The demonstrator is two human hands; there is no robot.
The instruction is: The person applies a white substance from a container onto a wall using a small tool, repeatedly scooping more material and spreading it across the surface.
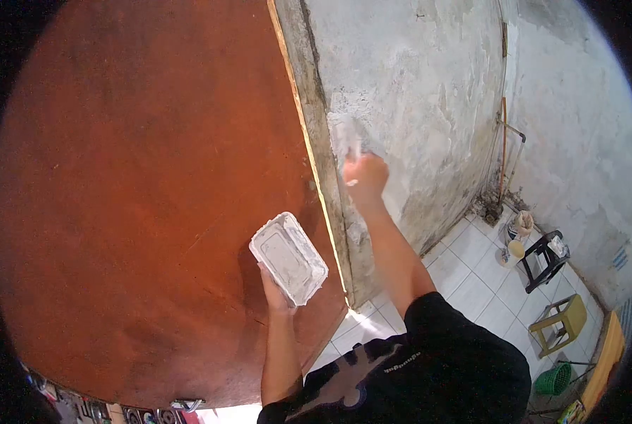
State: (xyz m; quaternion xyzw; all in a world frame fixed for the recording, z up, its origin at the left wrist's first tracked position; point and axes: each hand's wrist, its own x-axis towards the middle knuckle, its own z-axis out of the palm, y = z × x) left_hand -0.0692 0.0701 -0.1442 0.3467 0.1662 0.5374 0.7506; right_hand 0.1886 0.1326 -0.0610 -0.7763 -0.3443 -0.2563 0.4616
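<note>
My left hand [276, 291] is closed round the lower left side of a rectangular plastic container [288, 259], smeared with white paste inside and on its rim. It is tilted in front of the red-brown door [139, 198]. Up at the grey plaster wall [429, 92], my right hand [366, 174] is wrapped round a putty knife [351, 141], blurred by motion. The blade lies against the wall close to the door frame, where the surface is whitish and rough. The knife's handle is mostly hidden by my fingers.
On the white tiled floor [471, 251] at the right stand a black stool [545, 260], an olive stool [559, 325], a bucket [521, 225] and a green basket [553, 379]. A pipe [511, 130] juts from the wall corner. The door frame edge [309, 141] runs beside my right hand.
</note>
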